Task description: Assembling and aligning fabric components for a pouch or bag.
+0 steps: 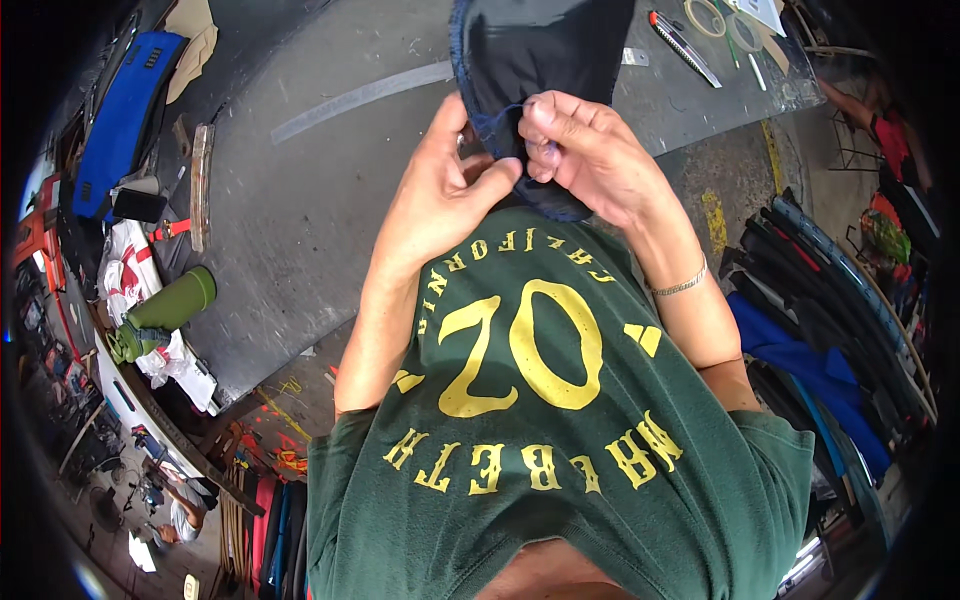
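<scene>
A black fabric piece (545, 50) with blue stitching along its edge hangs over the near edge of the table, close to my shirt. My left hand (440, 185) grips its left edge between thumb and fingers, with part of the fingers hidden behind the cloth. On the other side, my right hand (600, 150) is closed in a pinch near the fabric. A loose blue thread (508, 107) runs from the stitched edge to its fingertips. Whether those fingers also hold a needle is too small to tell.
On the grey table (300, 210) lie a long pale strip (360, 100), a box cutter (685, 48) and tape rolls (705, 16). At the left are a wooden bar (201, 188), a phone (138, 205), a green bottle (170, 310) and a blue panel (125, 120). Fabric rolls (820, 270) stand right.
</scene>
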`<state>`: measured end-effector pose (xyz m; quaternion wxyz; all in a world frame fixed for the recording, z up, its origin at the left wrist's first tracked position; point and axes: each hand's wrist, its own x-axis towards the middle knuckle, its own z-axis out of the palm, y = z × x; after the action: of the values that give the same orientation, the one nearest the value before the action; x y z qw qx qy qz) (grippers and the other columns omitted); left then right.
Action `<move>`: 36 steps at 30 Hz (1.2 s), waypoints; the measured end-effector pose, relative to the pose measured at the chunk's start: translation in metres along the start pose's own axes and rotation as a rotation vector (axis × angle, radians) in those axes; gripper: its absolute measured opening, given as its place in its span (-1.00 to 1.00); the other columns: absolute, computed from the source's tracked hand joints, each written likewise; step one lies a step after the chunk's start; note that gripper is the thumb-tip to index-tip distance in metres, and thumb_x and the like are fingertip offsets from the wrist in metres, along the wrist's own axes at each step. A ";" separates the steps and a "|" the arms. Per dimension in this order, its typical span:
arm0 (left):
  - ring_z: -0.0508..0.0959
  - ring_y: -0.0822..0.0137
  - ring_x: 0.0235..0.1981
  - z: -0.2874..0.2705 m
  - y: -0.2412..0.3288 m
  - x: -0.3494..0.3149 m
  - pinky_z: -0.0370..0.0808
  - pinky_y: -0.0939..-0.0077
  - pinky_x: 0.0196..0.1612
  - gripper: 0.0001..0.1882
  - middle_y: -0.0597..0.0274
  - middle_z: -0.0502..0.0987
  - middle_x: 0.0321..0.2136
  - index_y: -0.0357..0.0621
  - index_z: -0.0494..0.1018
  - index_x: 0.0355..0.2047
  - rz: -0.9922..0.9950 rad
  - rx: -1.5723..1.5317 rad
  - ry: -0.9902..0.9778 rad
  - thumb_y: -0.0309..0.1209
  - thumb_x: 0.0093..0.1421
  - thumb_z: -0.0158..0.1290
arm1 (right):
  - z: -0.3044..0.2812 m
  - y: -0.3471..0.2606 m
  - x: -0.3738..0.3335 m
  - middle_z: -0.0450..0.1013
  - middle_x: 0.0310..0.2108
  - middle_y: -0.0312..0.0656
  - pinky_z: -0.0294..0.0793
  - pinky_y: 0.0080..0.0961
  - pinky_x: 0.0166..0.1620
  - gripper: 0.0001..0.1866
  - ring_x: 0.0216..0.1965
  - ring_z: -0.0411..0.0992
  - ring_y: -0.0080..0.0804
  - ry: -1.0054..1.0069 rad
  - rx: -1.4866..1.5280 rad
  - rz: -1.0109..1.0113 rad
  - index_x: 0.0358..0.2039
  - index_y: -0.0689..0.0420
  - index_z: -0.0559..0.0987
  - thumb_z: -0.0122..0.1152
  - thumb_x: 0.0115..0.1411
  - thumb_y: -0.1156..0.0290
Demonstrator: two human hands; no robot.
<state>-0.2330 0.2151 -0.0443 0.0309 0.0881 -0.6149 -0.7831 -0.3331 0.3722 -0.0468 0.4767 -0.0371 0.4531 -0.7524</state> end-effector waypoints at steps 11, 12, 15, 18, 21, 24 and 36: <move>0.44 0.39 -0.57 -0.017 -0.016 0.015 0.48 0.46 -0.37 -0.32 0.25 0.39 -0.61 -0.08 0.38 0.20 0.080 0.694 0.314 -0.50 0.05 0.36 | -0.013 -0.106 -0.062 0.21 -0.44 -0.45 0.20 -0.60 -0.25 -0.85 -0.47 0.18 -0.70 -0.324 0.525 -0.477 -0.38 0.01 0.44 0.21 0.33 0.43; 0.44 0.43 -0.56 -0.026 -0.022 0.016 0.48 0.49 -0.37 -0.35 0.28 0.41 -0.60 -0.12 0.40 0.17 0.050 0.685 0.343 -0.51 0.05 0.36 | -0.018 -0.119 -0.075 0.25 -0.46 -0.44 0.22 -0.60 -0.27 -0.81 -0.48 0.21 -0.68 -0.305 0.514 -0.546 -0.44 0.00 0.45 0.28 0.25 0.52; 0.49 0.52 -0.50 -0.076 -0.057 0.018 0.48 0.58 -0.37 -0.44 0.32 0.56 -0.48 -0.17 0.43 0.08 -0.192 0.534 0.366 -0.56 0.05 0.34 | -0.070 -0.142 -0.109 0.36 -0.46 -0.38 0.27 -0.62 -0.29 -0.68 -0.47 0.33 -0.67 -0.452 0.334 -0.661 -0.54 -0.06 0.46 0.40 0.09 0.67; 0.61 0.45 -0.30 -0.111 -0.081 0.008 0.56 0.58 -0.31 -0.35 0.27 0.64 -0.25 -0.08 0.33 0.16 -0.274 0.187 0.304 -0.57 0.07 0.33 | -0.163 -0.134 -0.129 0.50 -0.22 -0.20 0.42 -0.53 -0.16 -0.82 -0.30 0.49 -0.48 -0.132 -0.014 -0.382 -0.17 0.11 0.59 0.32 0.20 0.52; 0.63 0.35 -0.16 -0.128 -0.086 -0.012 0.65 0.44 -0.22 -0.18 0.21 0.60 -0.10 -0.02 0.18 0.29 -0.359 0.084 0.288 -0.54 0.07 0.34 | -0.208 -0.057 -0.135 0.45 0.04 -0.05 0.45 -0.37 0.03 -0.62 0.00 0.45 -0.24 0.383 -0.648 -0.184 0.07 0.13 0.56 0.29 0.25 0.37; 0.63 0.33 -0.20 -0.152 -0.101 -0.019 0.64 0.40 -0.22 -0.25 0.05 0.54 -0.03 -0.10 0.19 0.31 -0.406 -0.028 0.331 -0.29 0.20 0.30 | -0.199 0.001 -0.113 0.32 0.28 0.05 0.39 -0.23 0.22 -0.53 0.30 0.29 -0.03 0.765 -1.566 -0.209 0.14 0.05 0.55 0.32 0.23 0.22; 0.56 0.54 -0.39 -0.191 -0.097 0.025 0.57 0.62 -0.25 -0.58 0.33 0.60 -0.33 -0.33 0.52 0.00 -0.362 -0.103 0.266 -0.32 0.22 0.29 | -0.034 0.051 0.028 0.40 0.22 -0.09 0.31 -0.31 0.28 -0.60 0.27 0.35 -0.17 0.381 -1.298 -0.597 0.13 0.06 0.55 0.25 0.29 0.31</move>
<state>-0.2180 0.0519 -0.1847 -0.0249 0.2980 -0.5388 -0.7876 -0.3297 0.3659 -0.1140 0.0470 -0.3018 0.8527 -0.4239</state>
